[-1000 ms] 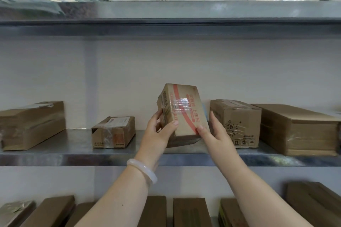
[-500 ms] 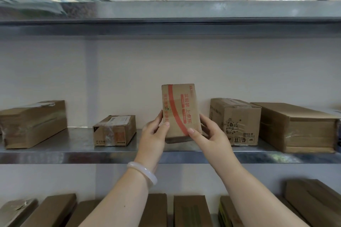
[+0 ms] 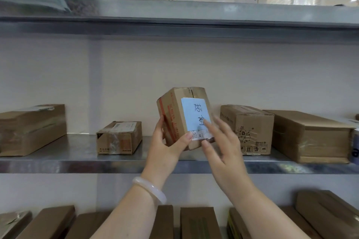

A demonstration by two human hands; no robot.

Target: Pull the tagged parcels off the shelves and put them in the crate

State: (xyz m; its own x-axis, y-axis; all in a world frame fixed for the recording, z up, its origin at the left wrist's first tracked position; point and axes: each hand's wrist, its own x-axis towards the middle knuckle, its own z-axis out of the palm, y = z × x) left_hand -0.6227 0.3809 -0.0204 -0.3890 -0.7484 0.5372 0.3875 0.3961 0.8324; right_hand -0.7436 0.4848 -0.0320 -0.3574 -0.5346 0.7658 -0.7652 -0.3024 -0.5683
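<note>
Above steel shelf (image 3: pixel 81 163), left hand (image 3: pixel 165 149) grasping tagged parcel (image 3: pixel 184 120), right hand (image 3: pixel 223 147) released at 3 o'clock; could slip one-handed.

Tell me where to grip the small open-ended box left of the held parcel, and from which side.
Grip the small box across its two long side walls, coming from the front. It lies flat on the shelf with its short end facing out and clear shelf on both sides, so a hand can probably span it without touching the neighbours.
</note>
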